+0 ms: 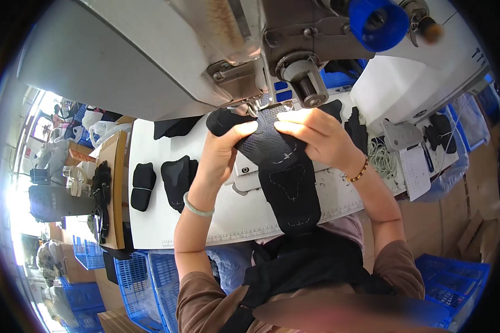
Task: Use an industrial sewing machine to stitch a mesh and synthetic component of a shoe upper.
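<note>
A long black fabric piece (290, 194) with pale stitch lines hangs from the sewing machine (255, 66) toward my lap. Its upper part is glossy and textured, and lies under the machine's needle area. My left hand (223, 145) pinches the left edge of this piece, thumb on top, where a rounded black flap folds up. Across from it, my right hand (316, 136) presses and grips the right edge with its fingers together, close to the presser foot. The fingertips of both hands are near the needle, which I cannot make out clearly.
On the white table (233, 225), a banded black bundle (143, 186) and stacked black pieces (178, 180) lie at the left. Coiled pale cord (381, 159), a paper sheet (416, 172) and a pen (428, 157) are at the right. Blue crates (136, 291) stand below left.
</note>
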Action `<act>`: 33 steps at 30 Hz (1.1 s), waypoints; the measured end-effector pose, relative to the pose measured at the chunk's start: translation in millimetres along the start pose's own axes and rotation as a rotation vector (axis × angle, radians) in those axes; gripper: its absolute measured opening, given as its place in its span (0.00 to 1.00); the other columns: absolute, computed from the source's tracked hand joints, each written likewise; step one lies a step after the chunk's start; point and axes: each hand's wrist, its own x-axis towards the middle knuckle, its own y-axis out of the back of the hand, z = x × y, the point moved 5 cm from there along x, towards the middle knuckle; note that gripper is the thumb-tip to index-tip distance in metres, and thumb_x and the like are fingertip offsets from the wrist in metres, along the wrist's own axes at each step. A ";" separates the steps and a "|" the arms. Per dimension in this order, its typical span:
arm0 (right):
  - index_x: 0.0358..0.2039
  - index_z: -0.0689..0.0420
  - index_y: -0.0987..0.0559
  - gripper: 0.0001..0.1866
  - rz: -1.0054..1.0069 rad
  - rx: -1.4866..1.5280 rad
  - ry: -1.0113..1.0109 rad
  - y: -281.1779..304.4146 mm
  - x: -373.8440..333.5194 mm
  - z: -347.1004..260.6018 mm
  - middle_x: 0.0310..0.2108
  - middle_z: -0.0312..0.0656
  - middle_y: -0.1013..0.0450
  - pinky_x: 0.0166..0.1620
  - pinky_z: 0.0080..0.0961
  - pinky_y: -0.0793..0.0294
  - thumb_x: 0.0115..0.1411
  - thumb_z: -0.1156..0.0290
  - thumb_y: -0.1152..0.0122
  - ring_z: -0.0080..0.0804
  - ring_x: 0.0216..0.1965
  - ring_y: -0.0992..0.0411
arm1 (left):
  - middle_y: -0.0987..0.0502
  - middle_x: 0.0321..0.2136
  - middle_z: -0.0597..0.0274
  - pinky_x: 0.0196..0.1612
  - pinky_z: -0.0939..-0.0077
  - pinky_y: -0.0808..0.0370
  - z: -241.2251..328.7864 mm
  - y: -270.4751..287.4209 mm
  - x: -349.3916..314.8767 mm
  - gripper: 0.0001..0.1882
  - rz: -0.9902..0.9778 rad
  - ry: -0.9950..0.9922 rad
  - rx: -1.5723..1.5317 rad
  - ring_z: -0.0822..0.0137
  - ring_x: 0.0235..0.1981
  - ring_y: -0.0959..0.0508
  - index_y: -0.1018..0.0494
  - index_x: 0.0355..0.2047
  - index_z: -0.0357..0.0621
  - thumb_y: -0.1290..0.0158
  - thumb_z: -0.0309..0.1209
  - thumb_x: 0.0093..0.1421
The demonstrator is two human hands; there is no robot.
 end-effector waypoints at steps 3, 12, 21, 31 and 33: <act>0.40 0.58 0.22 0.22 0.012 -0.051 0.024 -4.4 0.0 -9.7 0.42 0.37 0.27 0.42 0.25 0.27 0.41 0.86 0.43 0.31 0.37 0.29 | 0.23 0.31 0.64 0.41 0.79 0.28 -1.8 9.8 5.8 0.09 0.007 0.085 -0.073 0.73 0.35 0.24 0.26 0.35 0.39 0.43 0.22 0.52; 0.43 0.56 0.25 0.23 0.072 -0.075 0.003 -5.1 0.8 -6.7 0.35 0.35 0.33 0.40 0.27 0.28 0.42 0.82 0.43 0.32 0.33 0.32 | 0.22 0.32 0.63 0.42 0.81 0.27 -7.8 12.8 8.5 0.08 -0.036 0.081 -0.105 0.74 0.36 0.24 0.25 0.36 0.37 0.44 0.22 0.55; 0.38 0.56 0.26 0.20 0.137 -0.088 0.021 0.7 1.0 -3.6 0.37 0.38 0.31 0.40 0.31 0.29 0.41 0.81 0.41 0.36 0.35 0.32 | 0.22 0.35 0.59 0.44 0.76 0.27 -3.8 13.1 6.2 0.07 -0.041 0.060 -0.217 0.70 0.37 0.23 0.26 0.38 0.35 0.50 0.24 0.61; 0.31 0.62 0.31 0.07 -0.007 -0.005 -0.649 23.4 -49.8 101.8 0.31 0.42 0.32 0.39 0.28 0.30 0.54 0.76 0.42 0.37 0.34 0.31 | 0.22 0.35 0.59 0.40 0.80 0.25 -5.8 20.4 6.7 0.05 0.033 -0.196 -0.193 0.72 0.34 0.23 0.27 0.37 0.36 0.50 0.22 0.61; 0.31 0.62 0.31 0.09 -0.170 -0.004 -0.640 10.4 -68.2 102.1 0.31 0.42 0.33 0.41 0.26 0.31 0.54 0.75 0.40 0.34 0.35 0.31 | 0.23 0.33 0.61 0.35 0.83 0.26 1.0 48.9 3.6 0.06 0.277 -0.212 -0.035 0.74 0.32 0.23 0.27 0.37 0.38 0.48 0.22 0.60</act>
